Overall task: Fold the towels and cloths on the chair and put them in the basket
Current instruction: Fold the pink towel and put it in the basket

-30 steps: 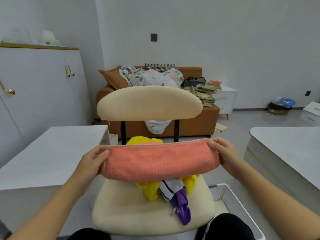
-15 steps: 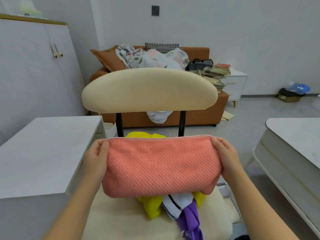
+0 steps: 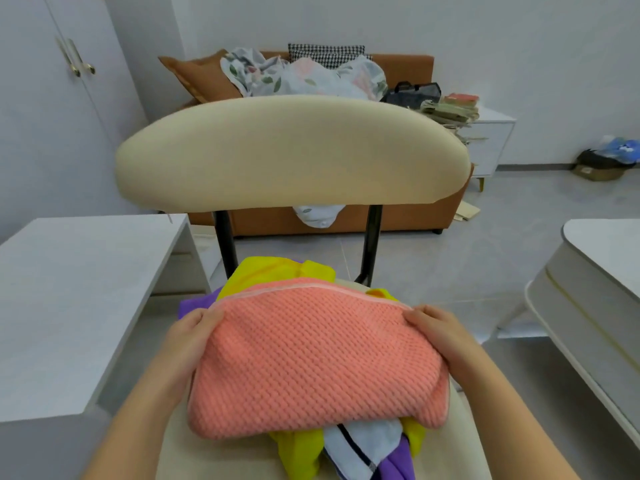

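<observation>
step: fold towel (image 3: 315, 362) | where: lies on pile (image 3: 277, 273) on chair (image 3: 291, 154) seat | left hand (image 3: 188, 336): grips its left end | right hand (image 3: 440, 332): grips its right end | advice: I think bring both ends together evenly, match the corners, press flat | basket: not in view

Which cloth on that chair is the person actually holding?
The salmon-pink towel, gripped at both ends by the left hand and right hand; it tops the yellow cloth, purple cloth and striped cloth.

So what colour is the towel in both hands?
The towel is salmon pink, waffle-textured; head view.
</observation>
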`<state>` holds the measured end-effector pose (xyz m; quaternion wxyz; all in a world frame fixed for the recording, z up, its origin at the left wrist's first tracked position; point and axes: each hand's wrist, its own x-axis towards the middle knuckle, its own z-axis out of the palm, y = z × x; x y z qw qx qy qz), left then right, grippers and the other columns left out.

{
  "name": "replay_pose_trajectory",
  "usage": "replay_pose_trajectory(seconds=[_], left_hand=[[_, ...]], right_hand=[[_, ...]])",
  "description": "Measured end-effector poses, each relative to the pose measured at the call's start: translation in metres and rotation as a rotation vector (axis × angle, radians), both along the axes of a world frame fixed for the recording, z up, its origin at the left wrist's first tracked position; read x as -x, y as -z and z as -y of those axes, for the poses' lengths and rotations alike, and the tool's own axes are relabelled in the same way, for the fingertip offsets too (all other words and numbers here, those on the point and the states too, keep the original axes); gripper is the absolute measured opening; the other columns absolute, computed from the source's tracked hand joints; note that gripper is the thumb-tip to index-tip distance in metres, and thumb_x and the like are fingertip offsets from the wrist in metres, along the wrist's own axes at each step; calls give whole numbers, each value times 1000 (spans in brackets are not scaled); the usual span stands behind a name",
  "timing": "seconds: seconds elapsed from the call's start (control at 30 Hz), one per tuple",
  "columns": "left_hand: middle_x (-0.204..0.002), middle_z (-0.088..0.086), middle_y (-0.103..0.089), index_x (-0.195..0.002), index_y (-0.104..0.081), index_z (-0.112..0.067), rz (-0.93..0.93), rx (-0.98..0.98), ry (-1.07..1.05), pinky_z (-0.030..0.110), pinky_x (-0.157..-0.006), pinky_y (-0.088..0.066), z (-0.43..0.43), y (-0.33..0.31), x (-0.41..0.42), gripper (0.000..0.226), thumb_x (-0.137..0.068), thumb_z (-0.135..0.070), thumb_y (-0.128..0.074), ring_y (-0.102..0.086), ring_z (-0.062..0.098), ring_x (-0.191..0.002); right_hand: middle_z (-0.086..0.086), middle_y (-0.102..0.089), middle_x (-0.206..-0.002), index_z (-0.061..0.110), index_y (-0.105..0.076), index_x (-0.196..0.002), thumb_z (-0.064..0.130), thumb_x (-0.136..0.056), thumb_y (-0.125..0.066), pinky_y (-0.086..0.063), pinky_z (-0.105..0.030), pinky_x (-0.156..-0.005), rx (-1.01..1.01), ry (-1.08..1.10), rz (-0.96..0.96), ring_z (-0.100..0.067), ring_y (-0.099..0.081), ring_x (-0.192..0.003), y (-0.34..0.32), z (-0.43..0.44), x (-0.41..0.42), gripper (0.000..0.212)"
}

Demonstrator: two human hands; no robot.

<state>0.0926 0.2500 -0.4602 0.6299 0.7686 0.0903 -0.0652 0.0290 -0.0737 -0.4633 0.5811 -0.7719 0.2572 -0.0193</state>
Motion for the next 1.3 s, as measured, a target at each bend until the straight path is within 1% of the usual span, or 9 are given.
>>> replay_pose_trajectory(seconds=[0.13,0.27,0.4,0.5,0.7,0.8,1.0,1.13,1.3], left_hand=[[-103,8,-71,-103,-69,-8,-104,159,73,39,-89,-47,-5,-2,1,23,-86,-23,-62,-63,24,-97],[-94,3,-68,-93,-69,-15,-30,165,-14,32,-72,-46,2,-11,2,10,-87,-17,-61,-60,19,-85],[-91,1,-65,-96,-68,-16,110,-48,-77,30,-67,-44,6,-8,-1,10,-87,-18,-64,-59,18,-83],[-87,-3,-65,-80,-66,-27,196,-173,-87,32,-71,-45,6,-8,-1,10,-85,-19,-67,-59,17,-82],[-94,1,-67,-86,-67,-23,170,17,-12,35,-78,-47,4,-11,0,9,-87,-15,-63,-59,16,-85],[-95,2,-66,-91,-67,-19,116,143,7,36,-76,-49,5,-15,0,9,-88,-15,-60,-60,19,-86],[-90,1,-65,-90,-66,-16,164,169,-5,31,-68,-45,8,-17,0,8,-88,-13,-59,-59,17,-81],[-89,0,-65,-90,-66,-17,196,173,-10,31,-68,-44,5,-15,-1,8,-88,-14,-59,-59,16,-81],[-96,-3,-68,-95,-70,-18,139,155,71,27,-71,-43,7,-10,-6,13,-90,-18,-58,-59,12,-88]], right_hand=[[-4,-62,-82,9,-64,-81,20,-92,-57,-42,-29,-68,-134,-46,-17,-16,-56,-76,-5,1,5,17],[-6,-68,-96,14,-68,-96,23,-92,-57,-49,-31,-73,-178,-37,-35,-20,-63,-88,-7,0,4,14],[-5,-66,-87,7,-70,-92,22,-91,-59,-44,-30,-71,6,1,-43,-18,-58,-82,-4,1,1,18],[-6,-63,-85,4,-69,-94,24,-92,-58,-43,-30,-70,66,-34,-84,-16,-55,-78,-4,2,0,23],[-2,-62,-84,14,-69,-87,28,-94,-55,-41,-24,-66,135,-83,-148,-13,-54,-76,-5,9,4,20],[-1,-67,-93,20,-69,-93,31,-94,-54,-48,-30,-77,41,-112,-174,-17,-61,-88,-5,11,8,18],[-5,-67,-101,19,-67,-101,21,-88,-64,-50,-32,-73,-239,24,70,-18,-63,-89,-6,5,10,14],[5,-68,-101,25,-66,-107,22,-88,-64,-49,-25,-70,-178,54,167,-13,-63,-93,-8,-2,8,19],[3,-68,-94,22,-67,-102,22,-88,-64,-48,-25,-68,-178,59,175,-13,-63,-87,-7,-1,7,14]])
